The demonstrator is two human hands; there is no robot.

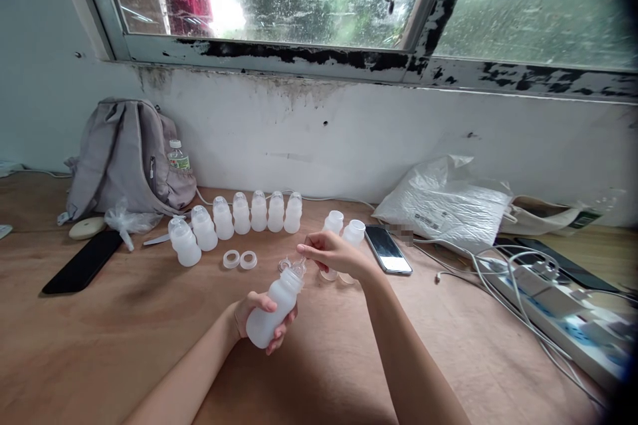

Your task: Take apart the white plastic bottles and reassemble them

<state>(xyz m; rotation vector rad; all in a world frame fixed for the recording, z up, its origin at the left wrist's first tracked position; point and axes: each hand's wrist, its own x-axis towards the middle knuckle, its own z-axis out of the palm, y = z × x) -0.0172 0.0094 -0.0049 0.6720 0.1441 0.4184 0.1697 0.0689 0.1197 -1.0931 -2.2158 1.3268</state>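
My left hand [266,320] is wrapped round a frosted white baby bottle [275,311], tilted with its neck to the upper right. At that neck, the fingers of my right hand [323,252] pinch a clear bottle nipple [298,267]. Whether the nipple is seated in the neck I cannot tell. Another clear nipple [284,263] lies just behind the bottle. Two white collar rings [240,259] rest on the table to the left. Beyond my right hand stand two bottles without tops [353,232], and below them ring-shaped pieces [347,277] are partly hidden by my wrist.
Several capped bottles [258,211] stand in a curved row at the back. A backpack [124,156] and black phone [84,262] are at left. Rightward lie another phone [388,249], a plastic mailer bag [448,202], and a power strip [558,305] with loose cables.
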